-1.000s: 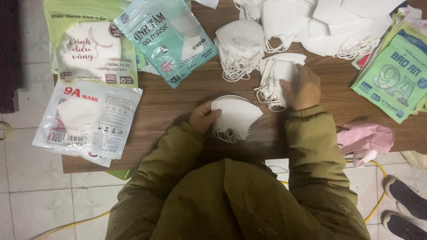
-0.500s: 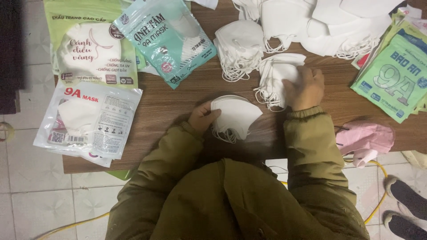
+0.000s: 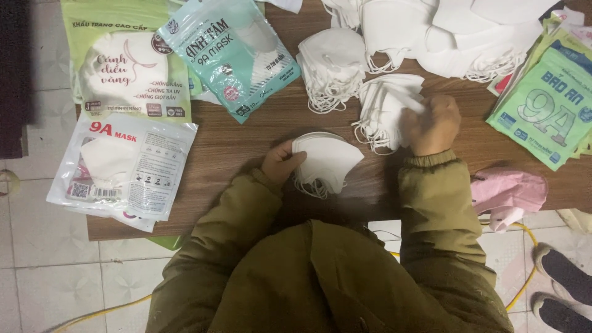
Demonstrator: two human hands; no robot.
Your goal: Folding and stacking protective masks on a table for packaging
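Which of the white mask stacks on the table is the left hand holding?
The left hand holds the small fanned mask stack nearest the person's body. The other stacks lie farther up the table; the right hand rests on the one beside it.

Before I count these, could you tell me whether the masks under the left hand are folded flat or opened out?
Folded flat: the masks lie as a thin fan-shaped stack, loops trailing below, left hand gripping one edge.

Brown wooden table (image 3: 246, 132), white mask stacks (image 3: 333, 68), mask packets (image 3: 231, 52), pink bag (image 3: 509, 191)
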